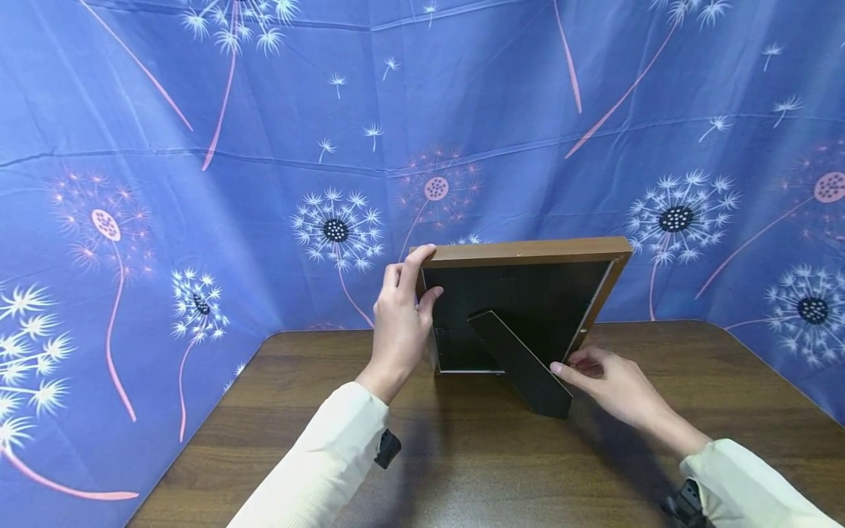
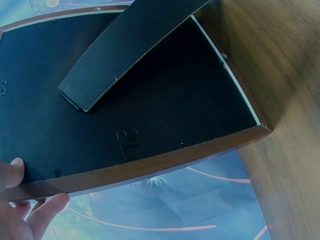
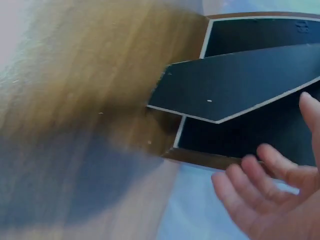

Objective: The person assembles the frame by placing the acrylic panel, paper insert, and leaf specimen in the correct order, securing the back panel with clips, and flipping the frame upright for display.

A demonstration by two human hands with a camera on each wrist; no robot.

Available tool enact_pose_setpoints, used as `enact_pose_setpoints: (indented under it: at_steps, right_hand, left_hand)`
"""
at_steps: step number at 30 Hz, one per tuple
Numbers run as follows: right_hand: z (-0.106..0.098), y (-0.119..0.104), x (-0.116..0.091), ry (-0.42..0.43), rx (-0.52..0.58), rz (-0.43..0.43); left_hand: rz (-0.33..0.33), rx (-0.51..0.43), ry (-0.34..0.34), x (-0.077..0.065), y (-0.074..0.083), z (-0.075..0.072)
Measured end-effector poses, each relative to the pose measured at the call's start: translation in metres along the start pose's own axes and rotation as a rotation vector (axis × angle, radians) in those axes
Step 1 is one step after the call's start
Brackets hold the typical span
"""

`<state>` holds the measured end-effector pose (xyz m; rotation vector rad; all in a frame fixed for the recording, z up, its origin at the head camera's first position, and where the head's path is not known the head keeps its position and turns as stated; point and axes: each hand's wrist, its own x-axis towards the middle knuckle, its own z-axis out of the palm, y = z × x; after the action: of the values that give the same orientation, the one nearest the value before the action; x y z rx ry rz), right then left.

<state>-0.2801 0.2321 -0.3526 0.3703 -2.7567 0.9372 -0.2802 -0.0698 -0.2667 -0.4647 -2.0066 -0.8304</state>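
A picture frame point(image 1: 528, 253) with a brown wooden rim and a black back stands on the table, its back toward me. From its back the black easel leg point(image 1: 521, 367) slants down to the tabletop. My left hand point(image 1: 404, 323) grips the frame at its upper left corner, thumb on the back and fingers around the outer side. Low by the right side is my right hand point(image 1: 614, 381), its thumb near the leg. In the right wrist view its fingers point(image 3: 250, 185) are spread and loosely bent beside the rim; whether they touch it I cannot tell. The frame's front is hidden.
The brown wood-grain table point(image 1: 297, 433) runs back to a blue cloth point(image 1: 264, 198) printed with dandelions, which hangs behind and at both sides. Dark wrist devices show at the left cuff point(image 1: 330, 447) and the right cuff point(image 1: 739, 469).
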Motion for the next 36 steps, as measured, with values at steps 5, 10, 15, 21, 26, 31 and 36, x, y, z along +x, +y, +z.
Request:
enact_pose_setpoints:
  at_steps: [5,10,15,21,26,31,36]
  right_hand:
    - [0.012,0.002,-0.003,-0.119,0.064,-0.083]
    - [0.019,0.002,-0.004,-0.162,0.057,-0.135]
    - [0.022,0.002,-0.007,-0.164,0.043,-0.187]
    - [0.024,-0.001,-0.013,-0.173,0.064,-0.269]
    - [0.024,-0.003,-0.020,-0.196,0.103,-0.288]
    - [0.026,-0.005,-0.025,-0.232,0.154,-0.277]
    - [0.028,-0.008,-0.028,-0.247,0.215,-0.271]
  left_hand:
    - [0.002,-0.001,0.011,0.001,-0.001,0.001]
    - [-0.004,-0.009,0.010,0.002,0.000,0.002]
    - [-0.016,-0.012,0.007,0.001,0.001,0.002]
    - [-0.017,-0.002,0.008,0.001,0.000,0.001]
    - [0.013,-0.010,0.025,-0.002,-0.003,0.005]
    - [0.051,-0.006,0.070,-0.006,-0.005,0.012]
    - [0.062,-0.009,0.078,-0.009,-0.005,0.016]
